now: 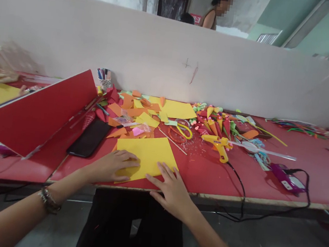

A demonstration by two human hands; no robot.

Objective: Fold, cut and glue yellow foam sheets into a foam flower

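A sheet of yellow paper [146, 153] lies flat near the front edge of the red table. My left hand [115, 166] rests on its left side with the fingers stretched out. On its lower right part lie the spread fingers of my right hand [170, 187]. Just behind the sheet are orange and yellow paper scraps [124, 111], a pen [130, 125] and a thin wooden stick [172, 141]. Scissors with yellow handles [185, 131] sit farther back, partly among the clutter.
A yellow glue gun [219, 146] with its cord stands right, near a purple power strip [287, 180]. Small paper cones [214, 123] are heaped behind it. Left are a black phone [89, 138] and an upright red panel [43, 113]. A white partition [148, 54] closes the back.
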